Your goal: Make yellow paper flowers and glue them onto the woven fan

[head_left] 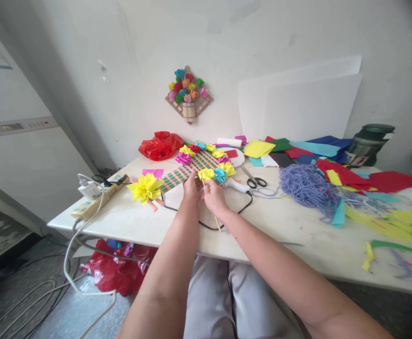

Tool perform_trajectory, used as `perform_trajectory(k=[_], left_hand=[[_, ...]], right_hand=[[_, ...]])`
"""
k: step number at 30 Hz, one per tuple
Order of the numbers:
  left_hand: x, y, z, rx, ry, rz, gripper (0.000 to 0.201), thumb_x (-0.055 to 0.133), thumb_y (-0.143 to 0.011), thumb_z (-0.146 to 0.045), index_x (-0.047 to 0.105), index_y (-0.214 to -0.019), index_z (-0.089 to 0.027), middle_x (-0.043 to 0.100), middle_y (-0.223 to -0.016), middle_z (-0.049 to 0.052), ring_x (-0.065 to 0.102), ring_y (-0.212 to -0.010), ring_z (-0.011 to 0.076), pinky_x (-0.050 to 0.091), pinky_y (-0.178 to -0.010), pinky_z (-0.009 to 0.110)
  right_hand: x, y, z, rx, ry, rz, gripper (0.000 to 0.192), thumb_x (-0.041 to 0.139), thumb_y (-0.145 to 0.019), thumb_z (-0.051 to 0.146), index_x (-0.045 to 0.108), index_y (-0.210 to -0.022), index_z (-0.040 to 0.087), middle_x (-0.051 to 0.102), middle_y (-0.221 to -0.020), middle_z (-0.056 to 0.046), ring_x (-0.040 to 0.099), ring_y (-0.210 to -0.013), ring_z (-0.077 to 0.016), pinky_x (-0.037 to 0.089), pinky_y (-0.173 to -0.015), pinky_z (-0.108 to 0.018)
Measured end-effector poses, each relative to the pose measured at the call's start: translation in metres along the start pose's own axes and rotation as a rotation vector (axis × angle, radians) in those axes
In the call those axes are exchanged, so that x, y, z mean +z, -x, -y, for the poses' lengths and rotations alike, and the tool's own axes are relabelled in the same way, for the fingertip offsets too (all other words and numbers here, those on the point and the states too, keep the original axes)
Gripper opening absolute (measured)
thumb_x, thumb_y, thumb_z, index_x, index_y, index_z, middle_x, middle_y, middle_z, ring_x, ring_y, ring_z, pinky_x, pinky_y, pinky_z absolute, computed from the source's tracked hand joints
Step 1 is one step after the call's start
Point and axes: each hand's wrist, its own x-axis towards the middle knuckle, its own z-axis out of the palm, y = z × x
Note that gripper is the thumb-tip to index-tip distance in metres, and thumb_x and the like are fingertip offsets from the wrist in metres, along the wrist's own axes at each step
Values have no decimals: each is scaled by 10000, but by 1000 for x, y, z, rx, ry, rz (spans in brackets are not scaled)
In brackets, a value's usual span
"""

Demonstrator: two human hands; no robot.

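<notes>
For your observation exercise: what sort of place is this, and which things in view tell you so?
Probably a home craft corner or small handicraft workspace. Cut coloured paper sheets and scissors cover the white table, paper flowers lie on it, and a finished flower plaque hangs on the wall.

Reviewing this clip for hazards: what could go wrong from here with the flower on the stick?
1. The glue gun lies just beyond the right hand; if hot, a wrist could brush it.
2. Its black cord runs under both forearms, so a pull might drag the gun.
3. The left hand and right hand pinch the yellow paper flower on its thin wooden stick; the grip could crush the petals.
</notes>
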Motion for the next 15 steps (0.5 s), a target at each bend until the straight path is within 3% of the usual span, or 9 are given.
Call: perform_trajectory(k=[2, 4, 15], left_hand=[[1, 1, 0, -3, 29, -2, 130, 591, -738, -223, 557, -836, -145, 604, -560, 23, 661, -635, 200, 514, -648, 301], [2, 3, 0, 0, 51, -13, 129, 605, -733, -227, 558, -821, -144, 597, -549, 22, 668, -657, 212, 516, -657, 306], [-1, 3, 3, 46, 100, 25, 179, 644, -741, -282, 610, -829, -130, 658, -712, 74, 670, -838, 235, 520, -774, 334]], right_hand=[[-5, 3, 5, 2, 13, -18, 333, 397, -892, 203, 535, -1189, 142, 701, -993, -96, 655, -905, -194, 483, -772, -279], [-10, 6, 9, 2, 91, 4, 375, 416, -886, 216, 498, -1248, 155, 695, -1007, -99, 645, -942, -215, 471, -803, -303], [-12, 6, 12, -115, 391, 60, 549, 318, -889, 179, 320, -1435, 134, 704, -923, -143, 664, -860, -246, 485, -760, -350]])
